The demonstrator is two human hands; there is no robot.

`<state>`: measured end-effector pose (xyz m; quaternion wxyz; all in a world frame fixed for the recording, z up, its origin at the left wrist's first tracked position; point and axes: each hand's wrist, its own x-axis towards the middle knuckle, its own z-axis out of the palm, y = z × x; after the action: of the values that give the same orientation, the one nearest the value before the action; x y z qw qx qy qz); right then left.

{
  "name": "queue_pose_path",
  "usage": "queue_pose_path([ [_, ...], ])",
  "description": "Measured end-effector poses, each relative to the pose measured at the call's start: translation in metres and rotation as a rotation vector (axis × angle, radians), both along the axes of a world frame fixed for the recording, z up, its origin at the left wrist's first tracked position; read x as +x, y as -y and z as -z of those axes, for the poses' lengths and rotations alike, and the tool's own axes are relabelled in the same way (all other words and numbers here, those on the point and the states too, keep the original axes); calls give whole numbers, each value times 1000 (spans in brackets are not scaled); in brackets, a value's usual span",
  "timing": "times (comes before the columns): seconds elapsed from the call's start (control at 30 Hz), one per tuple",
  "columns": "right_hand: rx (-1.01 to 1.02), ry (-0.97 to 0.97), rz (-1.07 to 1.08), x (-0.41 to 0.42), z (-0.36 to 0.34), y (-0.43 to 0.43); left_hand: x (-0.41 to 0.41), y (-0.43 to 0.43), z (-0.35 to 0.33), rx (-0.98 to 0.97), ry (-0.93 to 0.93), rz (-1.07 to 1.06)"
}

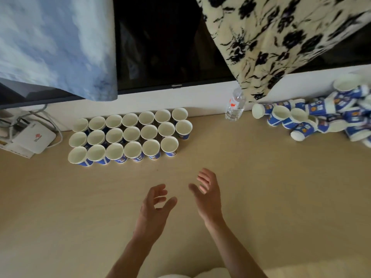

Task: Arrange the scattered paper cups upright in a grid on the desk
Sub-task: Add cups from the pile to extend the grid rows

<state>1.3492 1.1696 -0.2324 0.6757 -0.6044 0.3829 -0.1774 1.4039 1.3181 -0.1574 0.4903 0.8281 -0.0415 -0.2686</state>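
1. Blue-and-white paper cups (131,133) stand upright, mouths up, packed in a tight grid at the back left of the beige table (281,187), close to the wall: three rows, seven at the back, seven in the middle, six in front
2. Cup pile (313,115) at the far right of the table, well apart from the grid: loose cups on their sides, heaped on each other, some mouths facing the camera
3. Left hand (154,205) hovers over the table in front of the grid, fingers loosely curled, thumb out, holding nothing
4. Right hand (208,197) just beside it, palm turned toward the left hand, fingers relaxed and slightly spread, empty; the hands do not touch
5. Clear water bottle (234,106) stands by the wall, between grid and pile
6. Dark TV screen (170,47) behind the grid; blue cloth (56,43) hangs over its left side, cream floral cloth (281,37) over its right
7. White router (34,140) with cables sits left of the grid
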Motion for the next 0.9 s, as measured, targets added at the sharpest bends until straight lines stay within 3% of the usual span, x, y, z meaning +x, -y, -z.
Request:
queue_pose_path([
  [0.27,-31,75,-167,-48,-43,46,-62,32,-20,-171,13,-191],
  [0.47,-30,136,-249,-69,-61,60,-100,27,-42,-182,157,-233],
  [0.9,-112,207,-350,-175,-98,79,-207,53,-75,-300,236,-420],
])
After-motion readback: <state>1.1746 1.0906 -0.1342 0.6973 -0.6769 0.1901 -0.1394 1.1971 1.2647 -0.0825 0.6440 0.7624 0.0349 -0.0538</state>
